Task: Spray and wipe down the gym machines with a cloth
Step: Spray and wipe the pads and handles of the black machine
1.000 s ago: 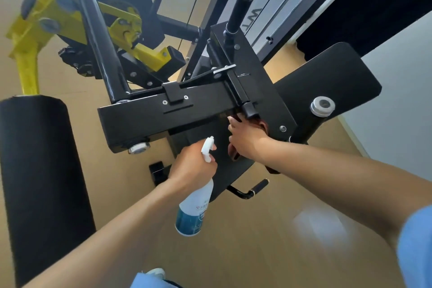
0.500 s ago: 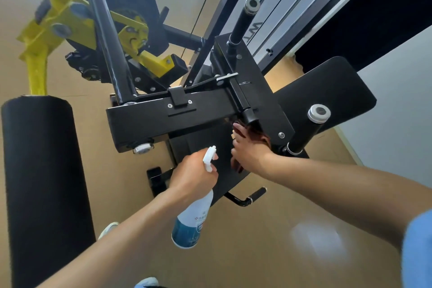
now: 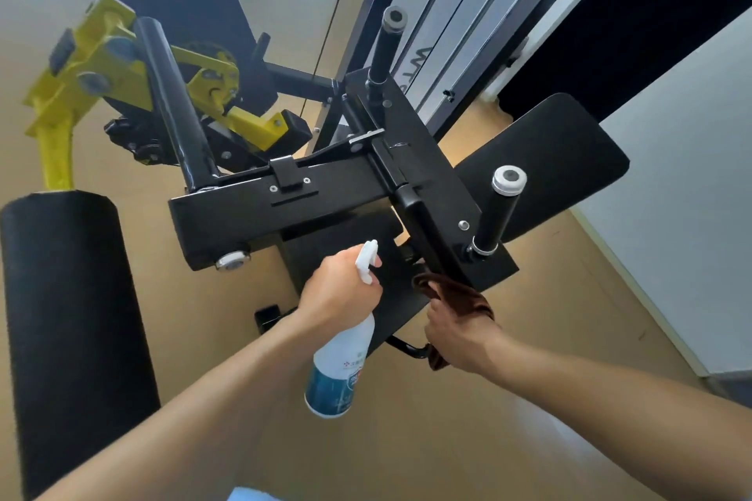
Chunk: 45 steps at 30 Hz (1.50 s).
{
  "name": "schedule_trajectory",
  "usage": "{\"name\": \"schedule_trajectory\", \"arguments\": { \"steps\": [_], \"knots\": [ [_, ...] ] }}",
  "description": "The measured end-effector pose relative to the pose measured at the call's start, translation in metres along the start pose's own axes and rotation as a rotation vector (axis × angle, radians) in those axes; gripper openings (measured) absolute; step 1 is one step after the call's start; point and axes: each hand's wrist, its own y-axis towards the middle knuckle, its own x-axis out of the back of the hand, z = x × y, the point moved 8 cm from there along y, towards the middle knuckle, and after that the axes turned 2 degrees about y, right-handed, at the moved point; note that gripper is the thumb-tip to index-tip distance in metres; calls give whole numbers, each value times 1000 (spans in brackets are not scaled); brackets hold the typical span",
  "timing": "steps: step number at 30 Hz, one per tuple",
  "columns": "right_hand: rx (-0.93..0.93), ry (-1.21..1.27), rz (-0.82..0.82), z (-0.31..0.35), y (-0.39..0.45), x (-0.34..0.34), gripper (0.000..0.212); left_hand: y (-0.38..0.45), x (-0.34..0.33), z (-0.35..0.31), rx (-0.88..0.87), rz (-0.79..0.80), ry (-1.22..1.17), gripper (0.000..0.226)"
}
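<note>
A black gym machine frame with yellow parts fills the middle of the view. My left hand grips a white spray bottle by its neck, nozzle up, below the cross beam. My right hand holds a brown cloth bunched against the lower edge of the slanted black plate, near the short upright handle.
A black roller pad stands at the left. A black seat pad lies to the right, a white wall beyond it. The weight-stack tower rises behind. The floor is tan wood.
My right hand has drawn the cloth down and back along the plate, from under the cross beam to its lower edge. The left hand and bottle barely shifted. The view moved closer.
</note>
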Motion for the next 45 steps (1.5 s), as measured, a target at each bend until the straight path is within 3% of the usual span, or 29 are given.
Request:
{"name": "schedule_trajectory", "arguments": {
  "steps": [3, 5, 10, 14, 15, 17, 19, 24, 27, 33, 36, 41, 45],
  "knots": [
    [204, 132, -179, -4, 5, 40, 34, -7, 4, -11, -20, -38, 43, 22],
    [180, 128, -318, -31, 9, 86, 34, -14, 10, -14, -29, -73, 64, 23],
    [67, 177, -231, -65, 64, 127, 37, -31, 16, 9, 42, -116, 28, 25],
    [-3, 0, -295, -68, 76, 137, 73, -36, 10, 30, 76, -124, -1, 22],
    [-11, -54, -251, -63, 71, 128, 74, -37, 7, 33, 83, -119, -4, 23],
    [8, -106, -256, -51, 54, 113, 54, -41, 0, 31, 87, -107, -6, 23],
    [10, -9, -282, -42, 32, 102, 34, -43, -6, 22, 74, -95, -11, 24],
    [118, 588, -238, -31, -41, 77, 14, -45, 10, -28, -31, -109, -13, 26],
    [160, 801, -247, -49, -74, 96, 11, -46, 51, -67, -118, -222, -20, 27],
    [136, 1083, -639, -143, -120, 186, 29, -46, 176, -149, -349, -540, 33, 32],
    [70, 1147, -838, -210, -138, 226, 28, -26, 226, -172, -401, -595, 21, 31],
    [-228, 1345, -1002, -340, -121, 262, 40, 45, 268, -168, -458, -501, 101, 35],
    [-534, 1547, -1285, -428, -69, 263, 26, 112, 245, -128, -478, -285, 200, 40]
  ]
}}
